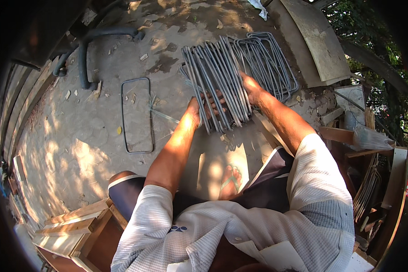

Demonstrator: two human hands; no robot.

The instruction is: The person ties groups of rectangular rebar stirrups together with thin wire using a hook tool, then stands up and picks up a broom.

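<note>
Your left hand [204, 106] curls its fingers among the rods of a bundle of metal frames [217, 79], gripping its left side; your right hand [253, 92] clasps its right side, fingertips hidden. The bundle sits far of your foot [231, 181], between another pile [276, 68] at right and a single frame [151, 120] at left.

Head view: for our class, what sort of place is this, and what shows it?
Probably an outdoor work yard: leafy branches show at the right edge, sunlight dapples the bare ground, and many bent metal rods are gathered together in front of the person.
</note>
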